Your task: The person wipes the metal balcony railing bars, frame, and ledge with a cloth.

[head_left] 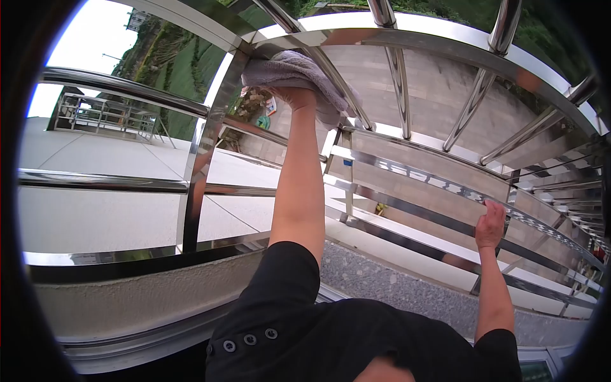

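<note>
My left hand (294, 97) reaches up with a greyish-purple cloth (289, 69) pressed against the metal frame near its corner post (237, 70). Most of its fingers are hidden by the cloth, which hangs down to the right behind a slanting steel bar (334, 79). Lower on the right, my right hand (490, 225) is closed on a flat metal rail (414, 170) of the rack in front of me, its fingers curled over the edge.
Shiny railings (127, 184) run along the left, with a white surface (108, 219) beyond them. Several steel bars (398, 89) slant across the top, above a paved floor far below. A speckled stone ledge (382, 274) lies close to my body.
</note>
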### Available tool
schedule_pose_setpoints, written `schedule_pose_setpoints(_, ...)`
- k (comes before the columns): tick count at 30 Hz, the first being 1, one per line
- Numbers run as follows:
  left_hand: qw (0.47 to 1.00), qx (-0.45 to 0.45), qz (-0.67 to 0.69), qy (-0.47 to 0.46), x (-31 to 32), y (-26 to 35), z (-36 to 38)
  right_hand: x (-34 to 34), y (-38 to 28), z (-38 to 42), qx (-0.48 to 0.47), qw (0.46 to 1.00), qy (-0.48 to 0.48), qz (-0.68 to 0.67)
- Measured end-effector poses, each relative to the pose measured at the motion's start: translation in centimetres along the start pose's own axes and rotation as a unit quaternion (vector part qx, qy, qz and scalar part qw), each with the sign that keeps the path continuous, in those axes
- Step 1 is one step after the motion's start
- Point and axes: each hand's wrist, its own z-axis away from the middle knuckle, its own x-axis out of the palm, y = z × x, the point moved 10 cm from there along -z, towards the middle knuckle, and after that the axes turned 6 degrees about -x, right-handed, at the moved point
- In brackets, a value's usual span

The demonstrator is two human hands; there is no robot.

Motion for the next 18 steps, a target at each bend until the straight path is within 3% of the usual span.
schedule_pose_setpoints(3,0.957,0.072,-0.281,0.033,-0.7,2.2,1.3,0.2,0.3,0.2,0.006,1.0,0.003,-0.008)
schedule_pose_setpoints(11,0.802,0.158,-0.545,-0.184,0.5,16.5,10.0,0.1,0.0,0.2,0.005,1.0,0.005,-0.023)
schedule_pose_setpoints(12,0.797,0.158,-0.547,-0.2,0.6,18.0,11.2,0.3,-0.1,0.3,0.005,1.0,0.005,-0.024)
schedule_pose_setpoints(14,0.879,0.12,-0.406,-0.22,0.0,20.7,13.3,0.5,0.6,0.0,0.057,0.997,-0.047,-0.008)
schedule_pose_setpoints(17,0.949,0.048,-0.192,-0.244,-1.6,22.6,15.8,0.5,-1.7,-1.1,0.048,0.997,0.006,0.062)
schedule_pose_setpoints(18,0.957,0.005,-0.134,-0.255,-2.1,22.3,16.4,0.0,-3.4,-2.0,0.07,0.993,0.022,-0.095)
